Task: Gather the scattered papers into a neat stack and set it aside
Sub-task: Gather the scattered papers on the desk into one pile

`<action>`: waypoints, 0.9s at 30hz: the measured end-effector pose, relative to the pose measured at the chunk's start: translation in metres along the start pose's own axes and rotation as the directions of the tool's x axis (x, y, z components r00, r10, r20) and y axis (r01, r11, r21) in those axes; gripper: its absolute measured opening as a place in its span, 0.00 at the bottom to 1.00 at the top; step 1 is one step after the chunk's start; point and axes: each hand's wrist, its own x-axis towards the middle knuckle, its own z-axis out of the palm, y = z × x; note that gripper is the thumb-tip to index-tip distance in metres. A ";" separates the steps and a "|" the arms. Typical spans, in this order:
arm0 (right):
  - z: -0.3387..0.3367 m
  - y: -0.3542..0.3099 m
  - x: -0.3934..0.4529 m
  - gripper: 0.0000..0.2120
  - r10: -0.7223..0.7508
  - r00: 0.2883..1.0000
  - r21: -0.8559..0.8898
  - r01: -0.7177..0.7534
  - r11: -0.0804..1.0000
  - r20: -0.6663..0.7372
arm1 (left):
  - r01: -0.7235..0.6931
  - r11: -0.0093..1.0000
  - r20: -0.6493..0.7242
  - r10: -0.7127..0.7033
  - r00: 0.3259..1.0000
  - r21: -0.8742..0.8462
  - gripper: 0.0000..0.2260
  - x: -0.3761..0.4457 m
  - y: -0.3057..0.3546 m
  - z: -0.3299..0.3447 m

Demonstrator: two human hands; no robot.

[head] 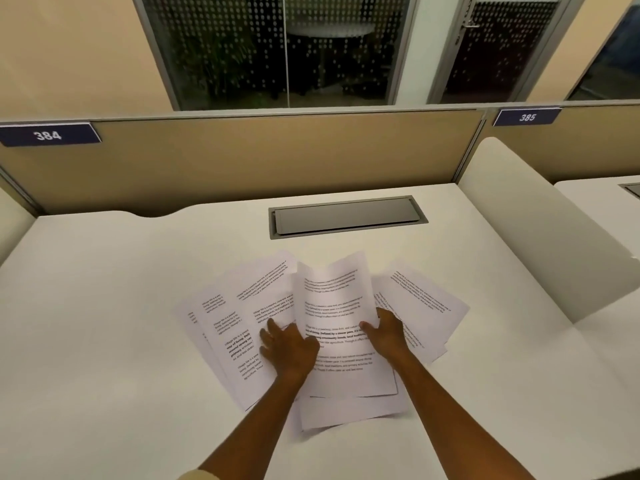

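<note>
Left hand (289,348) and right hand (388,336) (fingers spread) press fanned papers (336,306).

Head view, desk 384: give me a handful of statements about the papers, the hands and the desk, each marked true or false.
1. The papers already form one squared stack. False: they lie fanned out and overlapping on the desk.
2. Both hands rest on the papers. True: the left hand and the right hand flank the centre sheet.
3. The sheets are blank. False: they carry printed paragraphs.
4. The cable hatch in the desk is shut, beyond the papers. True.
5. The centre sheet lies perfectly flat. False: its far end curls up off the pile.
</note>
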 end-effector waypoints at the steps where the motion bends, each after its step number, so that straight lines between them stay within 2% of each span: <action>1: 0.007 -0.004 0.002 0.18 -0.021 0.999 -0.024 0.022 0.999 0.031 | 0.051 0.999 -0.003 -0.051 0.999 -0.008 0.21 0.000 -0.004 -0.003; 5: 0.036 -0.024 0.006 0.17 -0.112 0.989 -0.118 0.123 0.985 0.096 | 0.192 0.979 0.002 -0.192 0.981 -0.073 0.28 0.001 -0.022 -0.016; 9: 0.059 -0.036 0.005 0.16 -0.158 0.982 -0.232 0.179 0.956 0.108 | 0.163 0.956 -0.073 -0.186 0.980 -0.244 0.24 0.000 -0.028 -0.025; 14: 0.076 -0.039 -0.001 0.23 -0.145 0.982 -0.387 0.182 0.904 0.125 | 0.106 0.885 -0.100 -0.169 0.981 -0.454 0.20 0.003 -0.034 -0.036; 17: 0.079 -0.037 0.000 0.23 -0.143 0.982 -0.289 0.173 0.942 0.123 | 0.069 0.847 -0.128 -0.159 0.979 -0.528 0.14 0.002 -0.037 -0.041; 23: 0.079 -0.040 -0.004 0.23 -0.136 0.976 0.029 0.133 0.991 0.172 | 0.024 0.862 -0.165 -0.124 0.978 -0.507 0.08 0.005 -0.046 -0.046; 27: 0.082 -0.042 -0.007 0.29 -0.093 0.967 0.213 0.042 0.976 0.236 | 0.021 0.846 -0.140 -0.112 0.984 -0.533 0.12 0.007 -0.054 -0.048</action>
